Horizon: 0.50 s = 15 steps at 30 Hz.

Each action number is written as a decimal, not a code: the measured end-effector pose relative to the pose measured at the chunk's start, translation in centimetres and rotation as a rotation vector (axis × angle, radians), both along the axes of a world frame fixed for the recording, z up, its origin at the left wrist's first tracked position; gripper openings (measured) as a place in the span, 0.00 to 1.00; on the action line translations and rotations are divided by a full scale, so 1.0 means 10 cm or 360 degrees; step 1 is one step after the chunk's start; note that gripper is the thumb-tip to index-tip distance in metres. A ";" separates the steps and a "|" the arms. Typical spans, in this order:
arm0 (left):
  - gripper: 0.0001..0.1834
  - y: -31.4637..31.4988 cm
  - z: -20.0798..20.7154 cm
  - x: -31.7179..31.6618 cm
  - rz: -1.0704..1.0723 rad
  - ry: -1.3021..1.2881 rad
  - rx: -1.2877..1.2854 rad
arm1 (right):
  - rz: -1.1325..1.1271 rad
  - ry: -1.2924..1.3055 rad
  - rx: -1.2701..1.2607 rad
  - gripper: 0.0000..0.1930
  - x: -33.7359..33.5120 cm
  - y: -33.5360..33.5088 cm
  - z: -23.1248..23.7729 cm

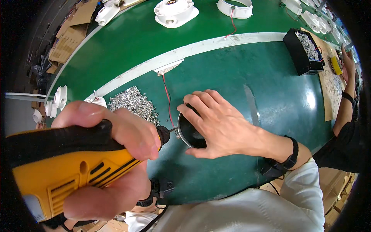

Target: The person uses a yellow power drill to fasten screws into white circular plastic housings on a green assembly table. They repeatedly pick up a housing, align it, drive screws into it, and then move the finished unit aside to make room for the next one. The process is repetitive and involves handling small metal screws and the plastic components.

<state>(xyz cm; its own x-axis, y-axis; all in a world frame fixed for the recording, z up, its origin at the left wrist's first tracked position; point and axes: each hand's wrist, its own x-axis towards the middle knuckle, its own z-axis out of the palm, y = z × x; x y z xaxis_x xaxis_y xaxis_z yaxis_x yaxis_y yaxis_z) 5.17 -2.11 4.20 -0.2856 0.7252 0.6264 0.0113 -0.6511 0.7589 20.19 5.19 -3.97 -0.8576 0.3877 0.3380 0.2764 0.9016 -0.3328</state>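
Observation:
My left hand (133, 133) is wrapped round a yellow and black power screwdriver (92, 164), held level with its black chuck pointing right. The thin bit (172, 130) reaches the near-left rim of a round part (188, 133) with a pale rim and dark inside. A small metal screw (177, 135) shows at that spot; whether the bit sits in it I cannot tell. My right hand (216, 125) grips the round part from above, fingers over its far edge and thumb at the near edge. Much of the part is hidden under the palm. A red wire (167, 92) runs to its rim.
A heap of small screws (133, 103) lies beyond the screwdriver. White fan-like housings (176, 13) and a white ring (235, 9) stand on the green belt behind a pale rail (201, 49). A black box of screws (303, 52) stands right, near a co-worker's arm (348, 89).

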 end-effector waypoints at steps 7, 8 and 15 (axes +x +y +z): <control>0.42 -0.02 0.03 0.02 0.0155 0.0020 -0.0112 | 0.0001 -0.0005 -0.0019 0.37 0.01 0.01 -0.01; 0.42 -0.01 0.03 0.02 0.0131 0.0038 -0.0080 | 0.0000 -0.0005 -0.0019 0.37 0.01 0.01 -0.01; 0.41 0.01 0.05 0.08 0.0144 0.0030 -0.0021 | 0.0012 -0.0047 -0.0065 0.38 0.01 0.00 0.01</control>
